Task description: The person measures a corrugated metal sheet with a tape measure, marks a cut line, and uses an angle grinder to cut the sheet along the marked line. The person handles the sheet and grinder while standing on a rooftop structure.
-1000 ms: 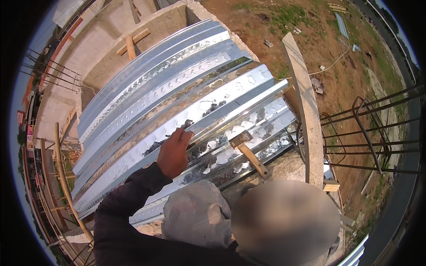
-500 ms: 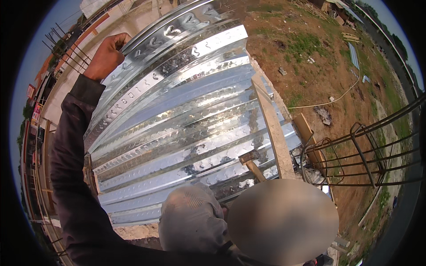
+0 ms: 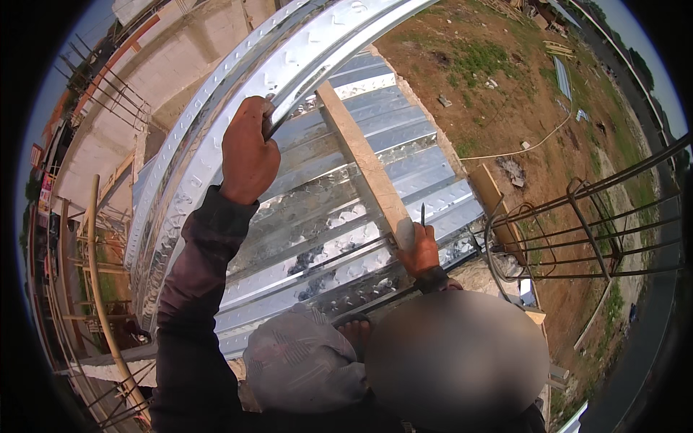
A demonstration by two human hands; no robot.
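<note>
Since half a second ago, my left hand (image 3: 249,153) has come lower and nearer the middle, and the plank (image 3: 364,160) has shifted left across the sheets. My left fingers are curled closed over the edge of a raised metal sheet (image 3: 303,47): silvery, ribbed, dimpled along its length, glaring white in the sun and looking bowed. It slants above the other metal sheets (image 3: 433,184), bright and scuffed with dark smudges. My right hand (image 3: 420,254) is bent round the plank's near end, a thin dark spike (image 3: 423,213) poking up; its exact grip I can't tell. Beyond lies brown dirt (image 3: 426,79).

Glossy metal sheet (image 3: 209,128) (embossed), matt wooden plank (image 3: 364,159)
</note>
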